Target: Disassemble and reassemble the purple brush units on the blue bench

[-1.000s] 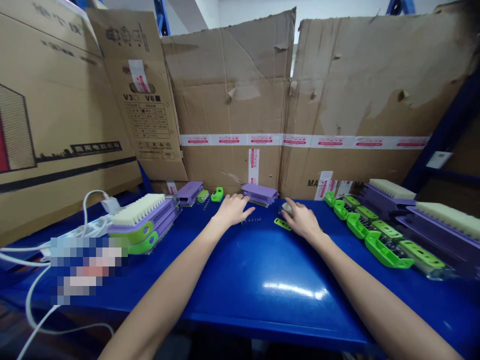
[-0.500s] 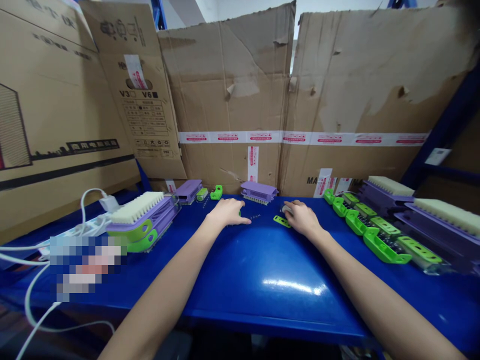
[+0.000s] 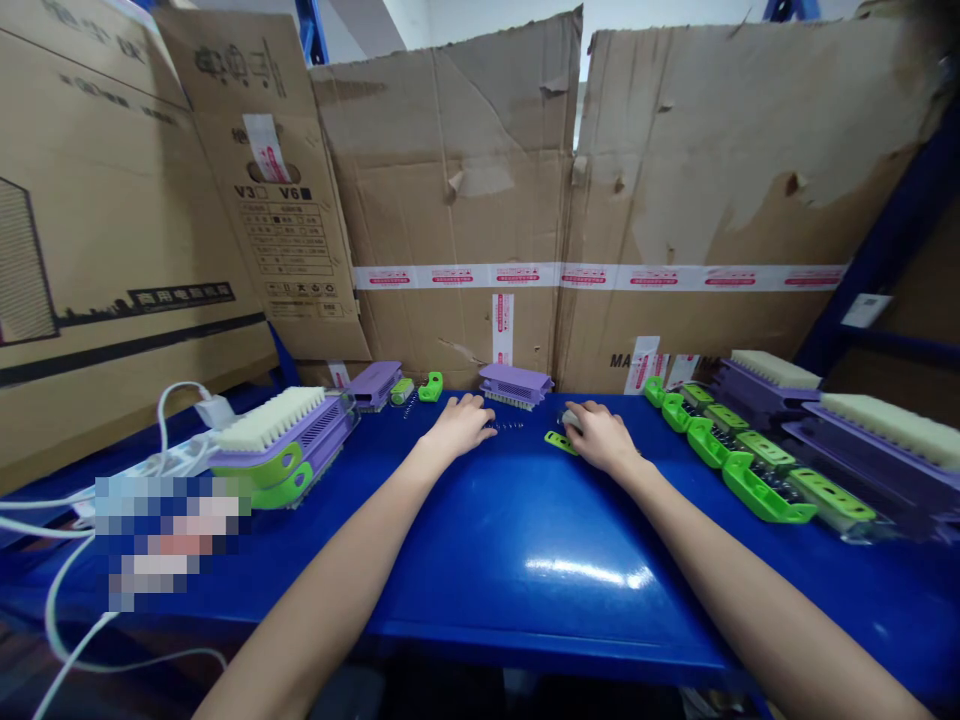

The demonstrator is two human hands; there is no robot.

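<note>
My left hand (image 3: 459, 425) rests low over the blue table, palm down, its fingers and thumb apart. Small metal springs (image 3: 511, 426) lie just right of its fingertips, and its underside is hidden. My right hand (image 3: 602, 438) curls its fingers round a small clear plastic piece (image 3: 571, 419), mostly covered by them. Beside that hand a flat green plate with holes (image 3: 559, 442) lies on the table. Behind and between the hands stands a purple slotted brush (image 3: 516, 384), bristles down.
Left of my left hand are a green bracket (image 3: 430, 387), a green-topped clear piece (image 3: 402, 391) and another purple brush (image 3: 375, 385). Purple-and-green brushes (image 3: 285, 440) and a power strip (image 3: 142, 480) sit farther left. Several green brackets (image 3: 761, 490) line the right. Cardboard (image 3: 450, 200) walls the back.
My left hand has shifted slightly right, towards the springs, and a green bit seen under it is now hidden. My right hand stays nearly in place at the clear piece.
</note>
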